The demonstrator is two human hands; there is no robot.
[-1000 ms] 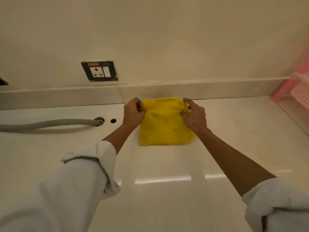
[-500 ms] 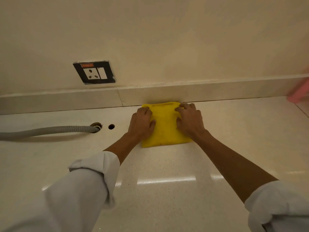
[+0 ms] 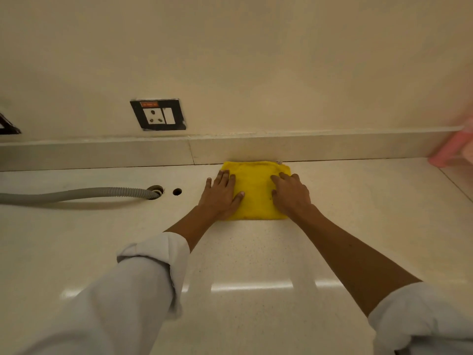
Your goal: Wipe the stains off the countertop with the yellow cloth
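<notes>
The folded yellow cloth (image 3: 256, 190) lies flat on the pale speckled countertop (image 3: 358, 221), its far edge against the low backsplash ledge (image 3: 345, 147). My left hand (image 3: 221, 194) rests palm down on the cloth's left side, fingers spread and partly on the counter. My right hand (image 3: 290, 194) lies palm down on the cloth's right side. Neither hand grips the cloth; both lie flat on top. A few small dark specks show on the cloth. I cannot make out any stains on the counter.
A grey corrugated hose (image 3: 76, 194) runs from the left into a hole in the counter, with a smaller hole (image 3: 177, 191) beside it. A black-framed wall socket (image 3: 158, 115) sits above the ledge. A pink plastic item (image 3: 453, 149) stands at the far right.
The cloth was held up by its top corners, then laid down and slid back to the ledge. Both hands went from pinching to lying flat on it.
</notes>
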